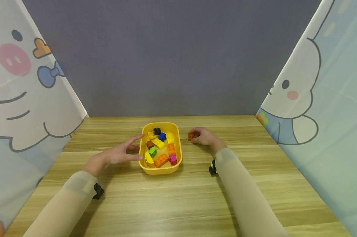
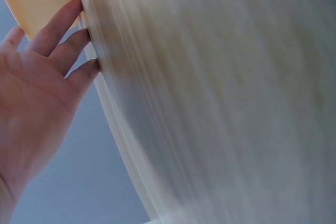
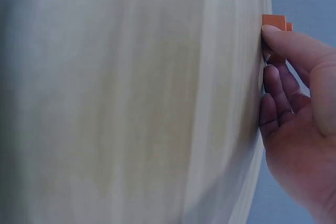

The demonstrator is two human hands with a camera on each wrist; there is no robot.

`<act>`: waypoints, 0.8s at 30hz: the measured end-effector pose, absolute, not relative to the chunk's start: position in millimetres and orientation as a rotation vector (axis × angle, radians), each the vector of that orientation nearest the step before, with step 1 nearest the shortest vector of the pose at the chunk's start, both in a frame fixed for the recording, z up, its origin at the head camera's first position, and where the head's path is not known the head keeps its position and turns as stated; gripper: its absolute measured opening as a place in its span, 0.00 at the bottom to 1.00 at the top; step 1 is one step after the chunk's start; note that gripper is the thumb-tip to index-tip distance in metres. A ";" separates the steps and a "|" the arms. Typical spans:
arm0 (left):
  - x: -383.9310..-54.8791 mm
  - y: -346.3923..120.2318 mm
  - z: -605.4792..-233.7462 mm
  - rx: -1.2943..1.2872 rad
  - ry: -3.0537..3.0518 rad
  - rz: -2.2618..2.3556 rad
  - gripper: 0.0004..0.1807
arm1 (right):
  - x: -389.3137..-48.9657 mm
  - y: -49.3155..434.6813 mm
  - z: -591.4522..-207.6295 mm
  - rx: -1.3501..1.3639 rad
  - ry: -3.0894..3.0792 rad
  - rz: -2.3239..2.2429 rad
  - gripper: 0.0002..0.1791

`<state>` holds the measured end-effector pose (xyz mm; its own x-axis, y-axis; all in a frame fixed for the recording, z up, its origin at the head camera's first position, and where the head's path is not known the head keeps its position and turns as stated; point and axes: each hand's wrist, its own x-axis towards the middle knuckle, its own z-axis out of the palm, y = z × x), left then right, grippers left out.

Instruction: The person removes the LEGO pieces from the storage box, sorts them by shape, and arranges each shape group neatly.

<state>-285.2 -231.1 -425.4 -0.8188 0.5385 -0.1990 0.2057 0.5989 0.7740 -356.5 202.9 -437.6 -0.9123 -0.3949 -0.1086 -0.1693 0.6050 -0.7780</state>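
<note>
A yellow plastic tub [image 1: 160, 171] stands on the table, with several toy building blocks inside. My left hand [image 1: 121, 153] is at its left side, thumb and forefinger spread along the rim. In the left wrist view that hand [image 2: 44, 80] has loosely extended fingers, the lower fingertips at the tabletop. To the right of the tub, my right hand [image 1: 206, 136] pinches an orange-brown building block [image 1: 191, 136] by its sides. The right wrist view shows the block [image 3: 274, 22] at table level, the thumb on its near side and the other fingers of the hand [image 3: 299, 114] curled.
Inside the tub lie a blue block [image 1: 162, 137], a green block [image 1: 152, 151], a pink block [image 1: 173, 159], an orange block [image 1: 161, 160] and others. The wooden table [image 1: 154, 204] meets a grey panel [image 1: 172, 65] behind; cartoon-printed sheets [image 1: 338, 98] flank it.
</note>
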 end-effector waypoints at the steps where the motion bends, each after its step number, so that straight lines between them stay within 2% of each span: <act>1: -285.0 -231.4 -425.2 0.599 2.415 1.088 0.58 | -356.1 203.1 -437.4 -0.458 2.555 -1.203 0.24; 8: -285.5 -232.5 -424.0 0.601 2.429 1.080 0.58 | -350.5 204.0 -434.2 -0.350 2.367 -1.349 0.27; 15: -284.1 -232.2 -423.9 0.588 2.423 1.080 0.58 | -350.4 205.7 -431.0 -0.488 2.527 -1.123 0.27; 24: -283.1 -231.8 -423.6 0.585 2.436 1.061 0.58 | -352.3 204.9 -431.1 -0.522 2.550 -1.074 0.28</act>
